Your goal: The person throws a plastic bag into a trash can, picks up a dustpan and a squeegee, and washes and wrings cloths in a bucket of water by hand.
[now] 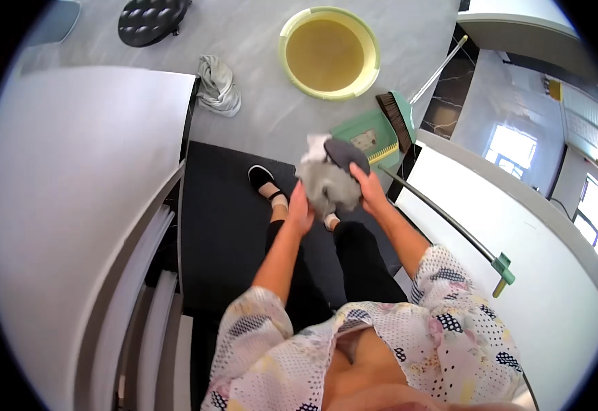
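Observation:
Between my two hands is a bundle of cloths (331, 186), light grey in the main part, with a dark grey piece and a white piece on top. My left hand (300, 209) grips its left side. On the right, my right hand (370, 189) is closed on the edge, its fingers against the dark grey piece. The bundle is held in front of my legs, above the dark mat (223, 226). Just beyond it, partly overlapped in this view, lies a green dustpan (360, 130).
A yellow basin (374, 68) of brownish water stands ahead. Beside the dustpan a broom (398, 116) leans, and a long dark handle (449, 222) crosses to the right. A grey rag (218, 88) lies on the floor near the white cabinet (100, 137). Farther left is a black stool (149, 20).

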A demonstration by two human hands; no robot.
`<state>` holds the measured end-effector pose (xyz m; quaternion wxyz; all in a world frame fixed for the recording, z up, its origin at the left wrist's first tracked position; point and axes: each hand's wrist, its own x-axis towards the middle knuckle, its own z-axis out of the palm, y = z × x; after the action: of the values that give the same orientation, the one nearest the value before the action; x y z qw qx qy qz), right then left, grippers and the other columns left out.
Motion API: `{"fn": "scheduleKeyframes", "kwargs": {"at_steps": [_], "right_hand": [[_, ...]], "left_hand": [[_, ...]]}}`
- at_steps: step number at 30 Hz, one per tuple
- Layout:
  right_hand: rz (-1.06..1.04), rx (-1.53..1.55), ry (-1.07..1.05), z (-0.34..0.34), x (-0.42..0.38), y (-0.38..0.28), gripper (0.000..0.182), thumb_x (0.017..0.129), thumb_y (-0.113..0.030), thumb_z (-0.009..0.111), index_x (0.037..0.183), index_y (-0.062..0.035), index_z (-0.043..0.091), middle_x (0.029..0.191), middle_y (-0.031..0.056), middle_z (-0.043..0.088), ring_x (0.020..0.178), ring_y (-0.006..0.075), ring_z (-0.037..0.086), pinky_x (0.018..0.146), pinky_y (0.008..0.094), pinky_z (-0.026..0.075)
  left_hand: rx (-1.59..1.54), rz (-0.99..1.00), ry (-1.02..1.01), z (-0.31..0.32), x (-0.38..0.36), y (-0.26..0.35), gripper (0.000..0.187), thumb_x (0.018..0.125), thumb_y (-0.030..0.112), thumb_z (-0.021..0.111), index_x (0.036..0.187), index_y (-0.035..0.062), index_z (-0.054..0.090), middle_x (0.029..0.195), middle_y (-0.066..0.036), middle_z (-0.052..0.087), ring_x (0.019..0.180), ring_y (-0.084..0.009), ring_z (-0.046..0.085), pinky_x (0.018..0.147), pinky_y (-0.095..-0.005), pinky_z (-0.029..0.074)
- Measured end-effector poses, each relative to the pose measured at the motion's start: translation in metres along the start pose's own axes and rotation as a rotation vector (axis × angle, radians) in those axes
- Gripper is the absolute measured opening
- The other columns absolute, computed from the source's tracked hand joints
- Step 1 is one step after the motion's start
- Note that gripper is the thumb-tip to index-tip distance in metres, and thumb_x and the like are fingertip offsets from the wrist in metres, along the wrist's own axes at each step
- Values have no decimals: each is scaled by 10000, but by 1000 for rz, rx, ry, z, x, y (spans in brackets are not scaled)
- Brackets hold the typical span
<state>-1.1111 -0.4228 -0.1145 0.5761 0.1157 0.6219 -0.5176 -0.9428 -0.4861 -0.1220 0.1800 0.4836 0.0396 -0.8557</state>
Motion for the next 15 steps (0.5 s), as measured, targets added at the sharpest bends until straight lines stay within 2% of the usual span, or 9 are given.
{"fn": "scheduleKeyframes", "kwargs": {"at_steps": [2,5,8,9,10,12,13,14,15], "right_hand": [[-73,43,53,21,65,-49,423,833,-261,630,1118,41,548,1052,93,601,880,175,583,797,297,459],[-198,-280,222,9,122,-110,521,862,-398,554,1020,98,588,965,177,622,894,217,584,795,316,450],[-303,-296,247,-1,239,-181,621,868,-473,509,995,131,578,944,182,618,899,211,584,793,328,455],[-347,-267,243,-16,247,-171,657,868,-498,497,991,144,571,945,175,615,900,202,584,793,332,458],[-297,-243,230,-33,239,-158,645,872,-499,483,974,131,581,920,201,618,887,247,593,783,359,456],[-98,-223,207,-33,318,-222,626,880,-502,455,940,104,601,868,254,622,861,337,610,763,415,451],[-109,-578,218,-55,390,-214,599,884,-496,442,868,78,610,848,273,607,817,389,601,738,452,448],[-184,-703,244,-64,414,-211,576,887,-483,437,870,68,604,842,269,602,820,397,591,736,453,446],[-257,-828,270,-73,435,-200,554,890,-471,432,871,57,598,837,266,596,823,404,581,734,455,444]], "left_hand": [[384,107,-52,50,63,47,295,903,144,487,1183,50,481,1084,-58,574,957,-148,568,807,-282,470],[809,132,54,125,129,79,311,844,91,568,1149,51,522,973,-48,591,861,-128,565,741,-267,467],[820,145,64,224,229,136,257,820,100,593,1073,64,562,862,-29,605,715,-100,566,605,-233,458],[859,172,53,230,236,131,252,818,98,592,1066,66,565,855,-27,605,700,-95,563,593,-227,454],[904,219,20,223,238,116,246,817,96,591,1060,68,567,848,-25,605,685,-90,560,580,-222,449],[964,208,26,264,334,151,241,816,95,588,1055,66,570,841,-21,605,678,-83,557,574,-218,446],[994,206,20,277,385,164,242,817,95,585,1056,62,571,841,-18,605,687,-81,558,580,-220,448],[1024,203,13,273,421,163,243,818,96,583,1058,58,572,840,-16,604,695,-78,558,585,-222,450],[1151,271,32,256,457,157,280,799,118,589,1070,49,570,850,-56,627,724,-139,586,625,-269,464]]}}
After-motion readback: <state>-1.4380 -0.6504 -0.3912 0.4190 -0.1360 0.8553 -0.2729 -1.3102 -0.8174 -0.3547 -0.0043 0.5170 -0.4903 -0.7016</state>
